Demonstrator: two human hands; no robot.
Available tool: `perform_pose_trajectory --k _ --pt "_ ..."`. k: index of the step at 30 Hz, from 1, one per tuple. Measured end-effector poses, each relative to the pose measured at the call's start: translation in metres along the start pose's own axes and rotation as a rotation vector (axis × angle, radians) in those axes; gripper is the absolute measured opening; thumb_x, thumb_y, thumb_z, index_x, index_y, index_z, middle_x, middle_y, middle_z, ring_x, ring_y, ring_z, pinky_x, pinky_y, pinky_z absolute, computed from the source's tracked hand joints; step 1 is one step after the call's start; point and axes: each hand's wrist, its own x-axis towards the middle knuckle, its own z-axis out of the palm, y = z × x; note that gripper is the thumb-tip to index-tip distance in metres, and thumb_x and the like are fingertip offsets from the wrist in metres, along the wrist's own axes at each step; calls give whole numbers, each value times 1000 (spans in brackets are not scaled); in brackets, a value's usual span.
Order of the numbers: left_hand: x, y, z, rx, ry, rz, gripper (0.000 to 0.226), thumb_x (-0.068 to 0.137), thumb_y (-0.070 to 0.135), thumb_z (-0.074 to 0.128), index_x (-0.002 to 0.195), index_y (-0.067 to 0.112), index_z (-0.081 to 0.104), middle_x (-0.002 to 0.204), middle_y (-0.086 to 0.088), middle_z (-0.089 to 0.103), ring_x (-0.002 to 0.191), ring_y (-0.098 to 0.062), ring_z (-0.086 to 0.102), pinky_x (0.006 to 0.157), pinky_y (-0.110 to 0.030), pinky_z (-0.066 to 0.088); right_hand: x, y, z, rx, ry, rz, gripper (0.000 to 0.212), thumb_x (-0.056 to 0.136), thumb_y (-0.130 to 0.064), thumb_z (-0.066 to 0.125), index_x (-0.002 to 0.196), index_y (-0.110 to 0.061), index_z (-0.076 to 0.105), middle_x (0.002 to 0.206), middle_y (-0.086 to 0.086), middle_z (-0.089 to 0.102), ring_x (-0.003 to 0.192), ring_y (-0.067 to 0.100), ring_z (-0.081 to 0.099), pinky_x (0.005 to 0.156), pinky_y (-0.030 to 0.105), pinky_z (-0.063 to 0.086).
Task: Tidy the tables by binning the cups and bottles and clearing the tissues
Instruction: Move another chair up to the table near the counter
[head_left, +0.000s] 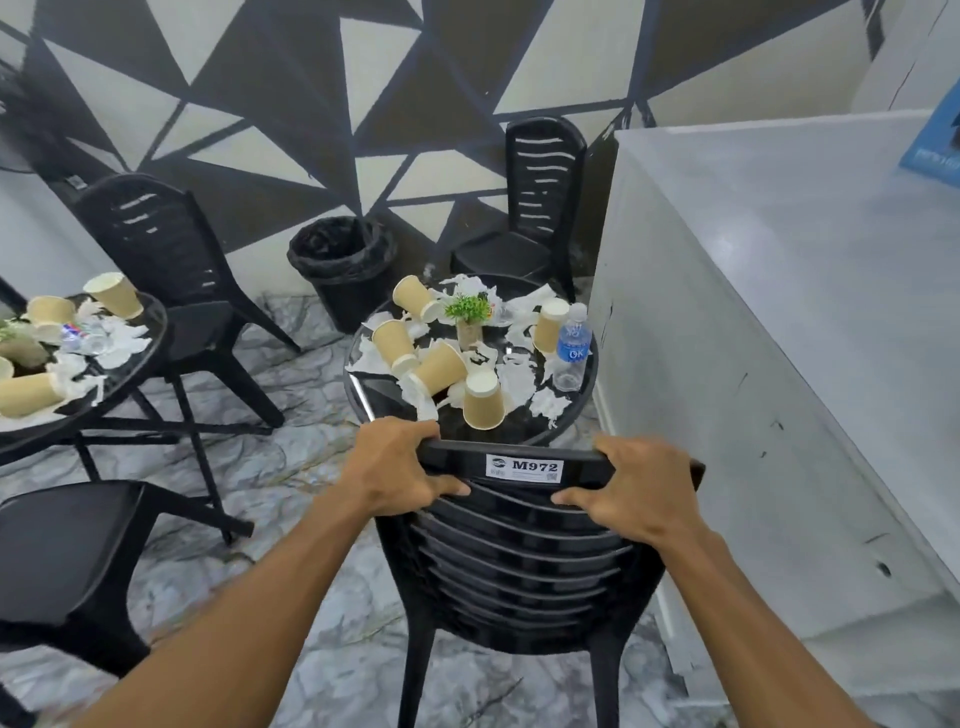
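Note:
My left hand (400, 465) and my right hand (636, 488) both grip the top rail of a black plastic chair (519, 561) directly in front of me. Beyond it stands a round black table (584, 410) littered with several tan paper cups (484, 400), torn white tissues (519, 379), a clear water bottle (571, 348) with a blue label and a small potted plant (468, 312). A second round table (130, 364) at the left carries more paper cups (115, 294), tissues (122, 340) and a crushed bottle (78, 335).
A black bin (343, 265) lined with a black bag stands against the patterned wall between the tables. More black chairs sit at the far side (540, 197), by the left table (166, 260) and at the lower left (67, 561). A grey counter (779, 291) runs along the right.

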Motion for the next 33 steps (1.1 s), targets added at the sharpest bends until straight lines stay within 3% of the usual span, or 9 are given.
perform_pose_trajectory --k 5,7,10,13,16,20,25,27,33 --pt "29 7 34 43 -109 73 56 63 75 74 75 27 48 65 13 53 68 -15 54 60 -32 35 5 26 22 54 16 113 54 52 -71 81 68 -25 58 64 -14 54 65 15 53 61 32 43" --pt "38 11 38 27 -61 125 53 69 68 76 99 28 59 87 13 62 88 -16 57 69 -32 41 15 36 22 85 77 113 59 49 -69 84 74 -21 61 73 -12 56 73 15 52 68 35 43" --pt "47 4 42 -20 77 259 78 71 52 82 136 21 52 121 4 62 119 -18 47 91 -34 43 31 35 29 81 112 130 67 47 -72 84 86 -22 63 89 -12 60 90 14 53 78 37 43" --pt "60 2 44 26 88 291 84 64 57 84 134 20 54 123 3 62 120 -18 46 95 -34 40 43 38 29 80 77 126 68 44 -74 83 90 -28 64 92 -15 60 92 11 55 80 36 43" --pt "69 9 40 2 40 210 83 64 59 85 133 23 54 130 7 59 122 -17 47 90 -37 43 53 45 21 80 21 110 61 42 -76 83 81 -33 65 75 -17 55 75 10 54 66 28 40" --pt "72 5 35 13 -31 176 64 69 65 79 116 26 58 94 9 69 90 -18 63 75 -35 48 56 36 13 83 -41 146 58 44 -72 84 54 -37 40 52 -17 43 53 4 45 51 19 24" --pt "56 4 30 118 -99 243 54 71 68 74 81 21 48 57 9 48 60 -18 52 58 -32 36 34 34 13 41 -43 79 61 47 -78 80 59 -28 46 53 -16 47 50 8 48 48 15 26" --pt "51 2 26 102 -69 248 55 69 64 77 76 26 39 52 11 42 55 -19 48 56 -31 34 35 29 13 51 -46 55 61 47 -78 79 59 -27 49 54 -16 51 51 8 51 48 15 29" --pt "55 -19 2 113 72 249 56 64 69 78 82 19 60 54 10 53 54 -17 50 53 -26 32 71 16 9 8 -59 29 77 46 -93 64 78 -23 67 68 -11 67 65 13 62 62 31 53"
